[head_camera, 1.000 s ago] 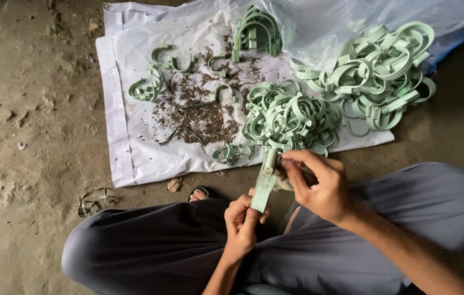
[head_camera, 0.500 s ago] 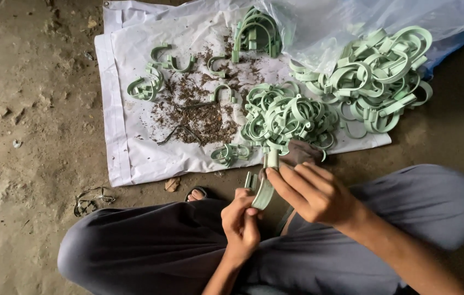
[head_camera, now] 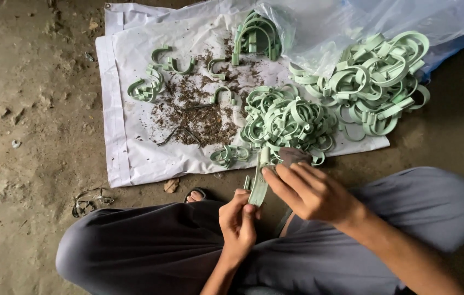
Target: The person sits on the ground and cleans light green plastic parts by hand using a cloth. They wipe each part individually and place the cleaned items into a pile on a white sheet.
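I sit cross-legged on the ground. My left hand (head_camera: 238, 219) pinches the lower end of a pale green plastic clip (head_camera: 259, 183) and holds it upright. My right hand (head_camera: 309, 188) has its fingers on the clip's upper part and also grips a small dark grey piece (head_camera: 292, 155) against it. Just beyond my hands lies a heap of the same green curved clips (head_camera: 286, 117) on a white sheet (head_camera: 128, 131).
A second, larger heap of green clips (head_camera: 379, 76) lies at the right by a clear plastic bag (head_camera: 325, 27). Loose clips (head_camera: 145, 88), a stacked arch of clips (head_camera: 256, 35) and dark shavings (head_camera: 199, 114) lie on the sheet. Bare dirt floor surrounds it. A toe (head_camera: 195, 195) shows.
My right hand slid up along the clip with the dark piece while the left hand kept its hold on the lower end. The view shifted slightly.
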